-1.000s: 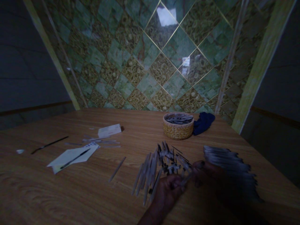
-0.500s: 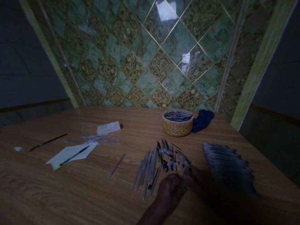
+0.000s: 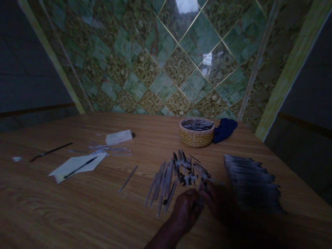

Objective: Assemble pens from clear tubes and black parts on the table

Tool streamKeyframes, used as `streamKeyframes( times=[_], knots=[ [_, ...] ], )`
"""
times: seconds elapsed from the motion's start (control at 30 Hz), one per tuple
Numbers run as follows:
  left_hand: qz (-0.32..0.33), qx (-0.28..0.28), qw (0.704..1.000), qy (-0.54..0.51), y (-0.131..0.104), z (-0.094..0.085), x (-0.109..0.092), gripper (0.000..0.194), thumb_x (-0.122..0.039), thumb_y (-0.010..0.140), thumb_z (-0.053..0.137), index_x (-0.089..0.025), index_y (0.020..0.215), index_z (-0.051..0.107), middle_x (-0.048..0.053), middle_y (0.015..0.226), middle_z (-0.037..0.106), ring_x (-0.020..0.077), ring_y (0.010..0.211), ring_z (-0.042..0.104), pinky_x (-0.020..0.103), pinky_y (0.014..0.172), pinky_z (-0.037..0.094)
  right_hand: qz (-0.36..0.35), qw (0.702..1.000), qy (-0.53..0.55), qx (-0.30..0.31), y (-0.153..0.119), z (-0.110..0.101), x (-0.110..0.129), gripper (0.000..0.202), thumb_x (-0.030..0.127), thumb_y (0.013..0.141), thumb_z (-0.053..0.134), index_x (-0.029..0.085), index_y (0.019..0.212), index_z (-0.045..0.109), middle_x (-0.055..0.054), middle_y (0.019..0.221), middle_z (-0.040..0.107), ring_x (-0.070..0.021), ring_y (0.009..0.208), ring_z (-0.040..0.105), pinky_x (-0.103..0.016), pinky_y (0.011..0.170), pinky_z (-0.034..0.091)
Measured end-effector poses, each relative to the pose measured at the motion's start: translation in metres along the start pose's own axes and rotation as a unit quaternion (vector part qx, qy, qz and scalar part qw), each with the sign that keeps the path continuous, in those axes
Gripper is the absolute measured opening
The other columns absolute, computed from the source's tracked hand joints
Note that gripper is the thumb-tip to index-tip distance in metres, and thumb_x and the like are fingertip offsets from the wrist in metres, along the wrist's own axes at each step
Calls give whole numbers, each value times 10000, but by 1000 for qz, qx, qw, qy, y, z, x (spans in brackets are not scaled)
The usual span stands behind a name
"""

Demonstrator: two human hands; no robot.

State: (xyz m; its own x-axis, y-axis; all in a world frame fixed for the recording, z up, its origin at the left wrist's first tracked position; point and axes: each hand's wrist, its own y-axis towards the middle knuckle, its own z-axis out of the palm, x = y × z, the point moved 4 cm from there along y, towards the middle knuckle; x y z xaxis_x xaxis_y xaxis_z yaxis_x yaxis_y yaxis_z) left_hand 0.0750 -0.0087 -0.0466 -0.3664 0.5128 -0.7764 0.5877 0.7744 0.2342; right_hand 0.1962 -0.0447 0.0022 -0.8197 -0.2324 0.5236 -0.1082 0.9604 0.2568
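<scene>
The held piece (image 3: 200,200), pale and blurred, is mostly hidden. Toward ten o'clock from it lie frosted tubes (image 3: 160,181), roughly parallel; toward eleven, jumbled black-and-white parts (image 3: 184,169); toward two, rowed pens (image 3: 250,180).

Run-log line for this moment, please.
left grip, right grip: both at small piece, too dim to identify | near: pale tubes, dark parts | right: row of pens | rear: woven basket, blue cloth

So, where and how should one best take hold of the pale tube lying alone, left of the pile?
Probably by the middle of the pale tube, from above, thumb and finger closing on its two long sides: it lies flat on the table, slim and straight, apart from the pile.
</scene>
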Motion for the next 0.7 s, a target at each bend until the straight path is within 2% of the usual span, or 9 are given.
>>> streamKeyframes(
  times=[0.2,0.33,0.7],
  knots=[
    [27,2,1000,15,0,1,0,136,-68,665,583,-170,709,661,37,769,620,153,711,559,217,634,412,-29,999,-24,-34,0,3,-4,219,253,898,344,193,832,543,-54,695,660,-172,614,627,-253,563,389],
    [34,-1,999,17,2,1,0,119,-72,655,592,-171,676,655,30,746,611,147,692,549,214,625,411,-35,999,-25,-13,0,5,-9,223,280,903,354,187,842,548,-58,713,663,-170,625,629,-248,556,390],
    [9,-7,1000,-14,3,4,9,55,-115,638,627,-166,658,625,19,742,596,142,685,527,208,617,415,-29,997,-31,-67,-2,9,-10,203,253,896,387,200,779,544,-33,683,635,-155,627,615,-235,566,380]
  ],
)
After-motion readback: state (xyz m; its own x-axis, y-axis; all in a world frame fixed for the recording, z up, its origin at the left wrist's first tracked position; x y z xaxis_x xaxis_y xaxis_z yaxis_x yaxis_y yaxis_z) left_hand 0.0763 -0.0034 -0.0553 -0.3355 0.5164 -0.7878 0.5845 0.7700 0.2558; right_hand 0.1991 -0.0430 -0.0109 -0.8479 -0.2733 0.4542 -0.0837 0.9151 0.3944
